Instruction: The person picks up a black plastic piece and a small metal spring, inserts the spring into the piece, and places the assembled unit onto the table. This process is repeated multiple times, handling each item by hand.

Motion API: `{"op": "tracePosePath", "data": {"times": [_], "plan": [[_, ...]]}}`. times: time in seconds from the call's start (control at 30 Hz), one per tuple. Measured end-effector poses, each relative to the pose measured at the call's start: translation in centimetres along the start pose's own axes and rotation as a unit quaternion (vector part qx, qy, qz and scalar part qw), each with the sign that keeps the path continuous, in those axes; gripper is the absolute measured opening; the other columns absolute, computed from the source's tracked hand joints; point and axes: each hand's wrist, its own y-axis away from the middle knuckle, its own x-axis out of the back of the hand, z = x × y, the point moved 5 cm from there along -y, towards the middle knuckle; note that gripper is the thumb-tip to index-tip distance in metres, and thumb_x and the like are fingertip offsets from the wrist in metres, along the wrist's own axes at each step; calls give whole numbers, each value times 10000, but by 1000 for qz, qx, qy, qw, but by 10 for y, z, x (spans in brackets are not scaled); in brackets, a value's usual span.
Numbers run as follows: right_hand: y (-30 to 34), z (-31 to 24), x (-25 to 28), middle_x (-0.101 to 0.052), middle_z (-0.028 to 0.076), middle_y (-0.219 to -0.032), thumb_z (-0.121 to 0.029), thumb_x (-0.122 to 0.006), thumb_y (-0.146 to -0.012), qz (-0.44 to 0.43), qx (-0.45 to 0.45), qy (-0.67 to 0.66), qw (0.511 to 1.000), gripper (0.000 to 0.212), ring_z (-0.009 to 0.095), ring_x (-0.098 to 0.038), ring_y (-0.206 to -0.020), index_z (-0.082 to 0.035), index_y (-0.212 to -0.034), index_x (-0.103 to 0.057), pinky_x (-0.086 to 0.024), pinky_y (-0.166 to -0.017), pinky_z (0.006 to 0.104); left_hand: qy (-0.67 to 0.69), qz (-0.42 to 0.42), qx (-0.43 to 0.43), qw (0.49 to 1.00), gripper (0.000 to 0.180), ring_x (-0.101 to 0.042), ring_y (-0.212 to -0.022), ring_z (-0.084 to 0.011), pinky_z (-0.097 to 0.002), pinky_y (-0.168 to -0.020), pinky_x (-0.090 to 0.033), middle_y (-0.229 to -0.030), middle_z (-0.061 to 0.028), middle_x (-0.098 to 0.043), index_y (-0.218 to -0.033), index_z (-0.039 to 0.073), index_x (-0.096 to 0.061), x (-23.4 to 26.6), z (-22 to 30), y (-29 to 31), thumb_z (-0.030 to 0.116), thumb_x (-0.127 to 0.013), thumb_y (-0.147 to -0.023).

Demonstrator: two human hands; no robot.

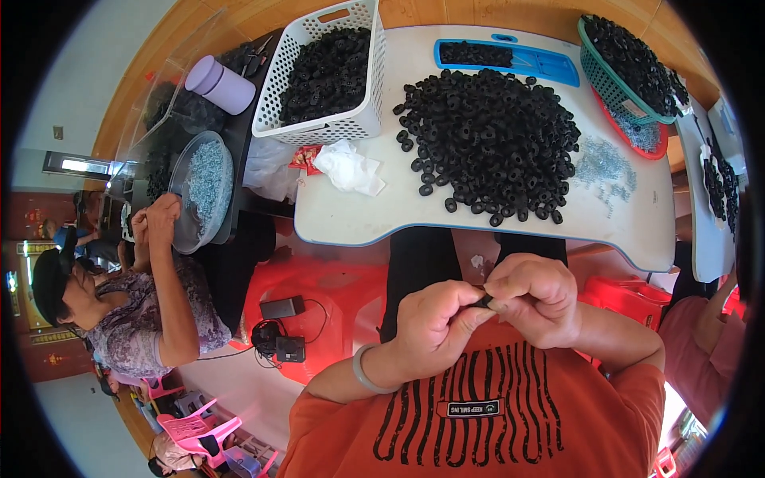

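My left hand (434, 323) and my right hand (535, 296) meet close to my chest, below the white table's front edge (446, 233). Together their fingertips pinch one small black ring (483, 299), mostly hidden by the fingers. A pale bangle sits on my left wrist. On the table a large heap of black rubber rings (490, 139) lies right above my hands. A scatter of small silvery metal pieces (604, 169) lies to the right of the heap.
A white basket (351, 123) of black rings stands at the table's back left, a blue tray (550, 62) behind the heap, a green basket (617, 92) over a red one at right. Crumpled white tissue (349, 169) lies near the basket. A co-worker's hand (163, 219) works at a bowl on the left.
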Motion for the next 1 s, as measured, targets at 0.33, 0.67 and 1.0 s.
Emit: {"op": "tracePosePath", "data": {"times": [0.33, 0.67, 1.0], "plan": [[-4, 4, 16, -744, 76, -912, 89, -782, -843, -110, -107, -92, 984, 159, 140, -720, -778, -5, -968, -756, -546, -659, 265, 16, -65, 10, 998, 183, -672, -663, -198, -289, -595, -510, -832, -96, -714, -988, 4, -699, 1, 9, -2, 110, -826, -908], [-17, 4, 6, -690, 53, -804, 71, -747, -812, -205, -150, 27, 967, 124, 171, -690, -699, -35, -868, -713, -516, -605, 305, -49, -145, -8, 988, 188, -683, -704, -346, -412, -604, -535, -807, -140, -682, -965, 10, -657, 8, 6, -2, 77, -812, -882], [-22, -5, -12, -659, 58, -831, 83, -709, -796, -196, -10, 57, 979, 220, 288, -673, -730, -80, -925, -639, -524, -622, 380, 1, -111, 6, 994, 186, -676, -693, -335, -395, -594, -527, -806, -135, -669, -944, 15, -650, 19, 3, 2, 59, -817, -875]]}}
